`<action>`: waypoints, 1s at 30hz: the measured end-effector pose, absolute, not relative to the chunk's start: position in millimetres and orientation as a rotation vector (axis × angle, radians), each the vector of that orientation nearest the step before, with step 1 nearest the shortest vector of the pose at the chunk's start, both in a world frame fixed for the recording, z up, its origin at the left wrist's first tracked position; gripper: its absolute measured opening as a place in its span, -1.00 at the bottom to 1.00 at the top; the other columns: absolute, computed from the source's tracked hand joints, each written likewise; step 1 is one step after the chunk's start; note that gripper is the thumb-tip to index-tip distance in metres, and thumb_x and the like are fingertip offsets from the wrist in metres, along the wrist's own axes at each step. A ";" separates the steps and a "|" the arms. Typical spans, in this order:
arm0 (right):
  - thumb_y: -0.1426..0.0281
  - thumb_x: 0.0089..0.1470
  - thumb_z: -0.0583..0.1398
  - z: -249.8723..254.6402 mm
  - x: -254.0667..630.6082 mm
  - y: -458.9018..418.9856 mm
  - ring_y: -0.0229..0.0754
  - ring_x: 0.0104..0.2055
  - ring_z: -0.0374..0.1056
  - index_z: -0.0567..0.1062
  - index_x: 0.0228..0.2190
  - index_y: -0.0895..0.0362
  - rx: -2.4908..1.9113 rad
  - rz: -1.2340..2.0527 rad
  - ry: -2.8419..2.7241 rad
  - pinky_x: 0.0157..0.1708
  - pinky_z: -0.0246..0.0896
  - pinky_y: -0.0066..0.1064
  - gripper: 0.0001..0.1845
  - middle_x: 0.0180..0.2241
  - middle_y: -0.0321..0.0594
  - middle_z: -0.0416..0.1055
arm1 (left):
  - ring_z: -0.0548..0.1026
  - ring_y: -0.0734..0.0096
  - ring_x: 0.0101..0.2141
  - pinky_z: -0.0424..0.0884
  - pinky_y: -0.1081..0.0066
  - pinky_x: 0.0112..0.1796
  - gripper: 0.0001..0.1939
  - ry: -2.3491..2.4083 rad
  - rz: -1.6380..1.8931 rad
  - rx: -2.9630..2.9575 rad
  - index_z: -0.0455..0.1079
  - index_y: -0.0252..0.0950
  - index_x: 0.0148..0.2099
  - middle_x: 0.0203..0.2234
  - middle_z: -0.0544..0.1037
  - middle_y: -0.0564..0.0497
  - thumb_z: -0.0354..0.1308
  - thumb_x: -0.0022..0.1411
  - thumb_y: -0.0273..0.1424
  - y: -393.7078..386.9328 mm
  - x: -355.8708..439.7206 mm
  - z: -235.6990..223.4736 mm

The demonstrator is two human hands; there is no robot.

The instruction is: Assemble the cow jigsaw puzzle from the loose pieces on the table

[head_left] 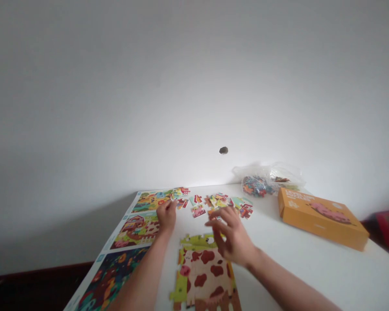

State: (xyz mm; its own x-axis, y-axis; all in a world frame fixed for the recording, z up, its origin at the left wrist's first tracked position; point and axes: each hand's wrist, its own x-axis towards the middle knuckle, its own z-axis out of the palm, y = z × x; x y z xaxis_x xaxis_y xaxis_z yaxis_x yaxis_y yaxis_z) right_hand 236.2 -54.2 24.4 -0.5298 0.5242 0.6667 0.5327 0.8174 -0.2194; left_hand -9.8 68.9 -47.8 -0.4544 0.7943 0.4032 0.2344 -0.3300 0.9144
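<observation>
A partly joined jigsaw puzzle with a brown-spotted cow lies on the white table in front of me. Over its upper right edge hovers my right hand, fingers apart and nothing visible in them. My left hand is closed beside the picture sheet, its fingertips close to a small puzzle piece; whether they grip anything is hidden. Beyond the hands lie several loose puzzle pieces, among them a pink pig piece. Some of them are partly covered by my right hand.
A printed picture sheet with farm and night scenes runs along the table's left edge. Clear plastic bags of pieces sit at the back by the wall. An orange puzzle box lies on the right of the white table.
</observation>
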 end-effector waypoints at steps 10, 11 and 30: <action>0.05 0.10 0.25 -39.6 271.3 28.8 0.15 0.23 0.04 0.52 -0.05 -0.26 -1.342 0.012 -2.271 0.22 -0.39 0.26 -0.65 0.21 -0.24 0.22 | 0.29 0.01 0.05 0.20 0.02 0.04 -0.81 1.476 0.989 2.451 0.59 -0.05 -0.20 0.01 0.53 0.04 0.33 0.07 -0.27 51.5 19.0 -36.9; 0.04 0.08 0.27 -39.1 270.7 27.8 0.16 0.25 0.01 0.54 -0.09 -0.29 -1.334 0.019 -2.290 0.21 -0.44 0.28 -0.68 0.23 -0.28 0.19 | 0.26 -0.02 0.07 0.20 -0.01 0.04 -0.79 1.506 0.887 2.523 0.58 -0.02 -0.16 0.06 0.51 0.06 0.31 0.10 -0.26 51.1 19.3 -38.6; 0.34 0.07 0.24 -29.2 271.5 26.9 -0.01 -0.01 0.23 0.58 -0.25 -0.07 -1.287 0.201 -2.275 0.22 -0.47 0.13 -0.82 -0.21 -0.29 0.53 | 0.16 -0.13 0.19 0.12 -0.05 0.14 -0.54 1.380 0.500 2.537 0.52 -0.01 0.01 0.15 0.42 0.02 0.38 0.02 -0.16 -9.4 15.8 -19.7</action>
